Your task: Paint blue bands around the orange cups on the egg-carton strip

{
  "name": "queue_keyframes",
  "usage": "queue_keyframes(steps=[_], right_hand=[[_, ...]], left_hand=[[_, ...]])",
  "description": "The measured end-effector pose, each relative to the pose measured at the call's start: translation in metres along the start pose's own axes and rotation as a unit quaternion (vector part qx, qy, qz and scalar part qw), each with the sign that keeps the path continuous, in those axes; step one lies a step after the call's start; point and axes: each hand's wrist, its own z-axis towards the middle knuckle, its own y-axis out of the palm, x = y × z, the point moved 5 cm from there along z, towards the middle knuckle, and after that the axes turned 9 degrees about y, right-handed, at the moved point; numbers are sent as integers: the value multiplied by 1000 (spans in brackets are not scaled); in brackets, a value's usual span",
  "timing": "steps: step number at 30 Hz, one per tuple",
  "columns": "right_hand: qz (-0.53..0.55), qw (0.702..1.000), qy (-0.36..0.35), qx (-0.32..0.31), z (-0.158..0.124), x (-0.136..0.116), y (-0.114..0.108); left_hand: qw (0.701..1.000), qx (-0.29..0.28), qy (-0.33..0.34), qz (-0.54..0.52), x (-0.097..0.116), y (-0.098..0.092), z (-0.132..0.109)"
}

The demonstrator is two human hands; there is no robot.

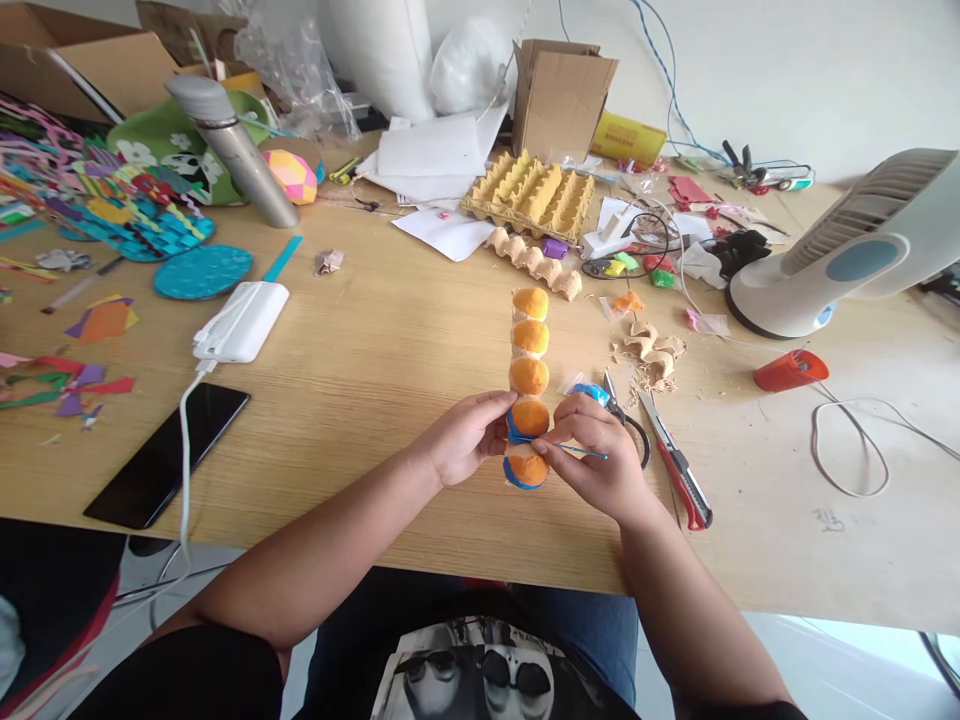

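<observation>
A strip of egg carton [529, 376] stretches away from me, its several bumps covered in orange. The two bumps nearest me also have blue along their lower left edges. My left hand [465, 440] grips the strip from the left, its thumb beside the second bump from the near end. In my right hand [600, 455] a thin blue stick [591, 453] is pinched, its tip at the blue edge of that bump. Just beyond this hand lies a blue lump in clear wrap [592, 393], probably modelling clay. Black-handled scissors [637, 435] are partly hidden behind the right hand.
A red utility knife [682, 475] lies right of the scissors. Carton scraps [654, 352], a yellow egg tray [531, 195] and a white fan [847, 240] stand farther back. At left are a phone [169, 455], a cabled power bank [241, 322] and a steel flask [240, 155].
</observation>
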Motion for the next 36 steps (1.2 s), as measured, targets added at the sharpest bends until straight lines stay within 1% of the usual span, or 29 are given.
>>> queue_keyframes(steps=[5, 10, 13, 15, 17, 19, 22, 24, 28, 32, 36], right_hand=[[-11, 1000, 1, 4, 0, -1, -1], [-10, 1000, 17, 14, 0, 1, -1], [-13, 1000, 21, 19, 0, 3, 0], [-17, 1000, 9, 5, 0, 2, 1], [-38, 999, -21, -18, -2, -1, 3], [-77, 995, -58, -27, -4, -6, 4], [-121, 988, -93, -9, -6, -12, 0], [-123, 987, -103, 14, -6, -15, -3], [-85, 990, -102, 51, -6, -16, -10], [-57, 992, -77, 80, -4, -13, -14], [-85, 993, -48, 68, -2, -9, -10]], left_hand=[[996, 17, 58, 70, 2, -3, 0], [991, 17, 87, 99, 1, -4, 0], [991, 19, 84, 101, 0, -4, 0], [992, 21, 79, 93, 0, -4, 1], [994, 26, 73, 75, 0, -4, 1], [996, 32, 64, 54, 1, -4, 2], [997, 35, 53, 34, 1, -4, 2], [998, 35, 50, 27, 2, -4, 3], [998, 40, 48, 11, 4, -6, 4], [998, 51, 42, 5, 4, -9, 4], [998, 39, 44, 2, 2, -8, 4]])
